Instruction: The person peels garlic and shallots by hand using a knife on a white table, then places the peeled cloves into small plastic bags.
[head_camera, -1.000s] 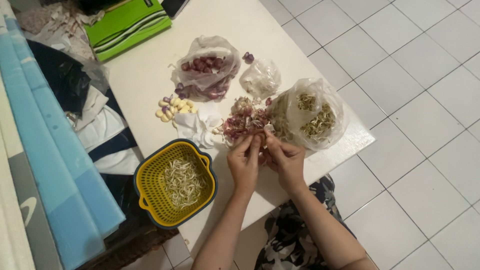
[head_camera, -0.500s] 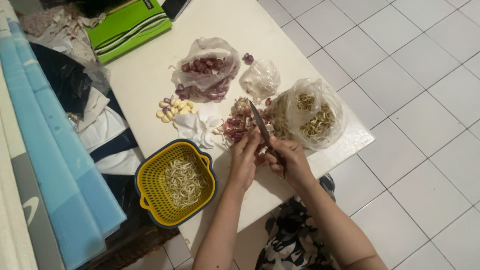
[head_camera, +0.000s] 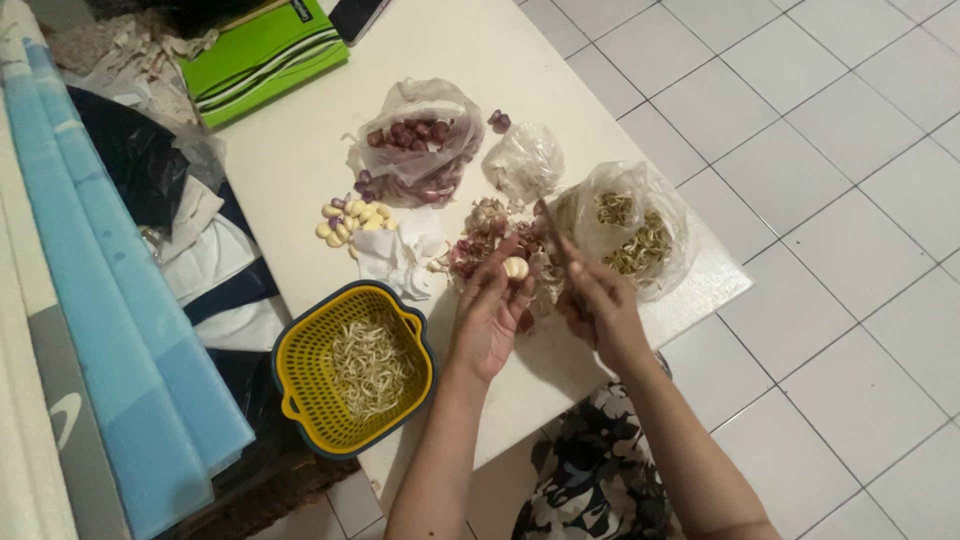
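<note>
My left hand (head_camera: 490, 310) holds a pale peeled garlic clove (head_camera: 515, 267) between thumb and fingertips, above the white table (head_camera: 300, 150). My right hand (head_camera: 597, 300) grips a small knife (head_camera: 556, 238) whose blade points up beside the clove. Under both hands lies a heap of garlic and shallot skins (head_camera: 485, 245). A small group of peeled cloves (head_camera: 352, 218) sits to the left on the table.
A yellow strainer basket of bean sprouts (head_camera: 358, 367) stands at the near left edge. Plastic bags hold shallots (head_camera: 415, 145), scraps (head_camera: 522, 160) and sprouts (head_camera: 630, 230). A green box (head_camera: 262, 62) lies far left; white tiled floor (head_camera: 830, 180) is to the right.
The hands were together over the skins, then the right hand raised the knife. Now the left hand holds a peeled clove up with the knife close beside it.
</note>
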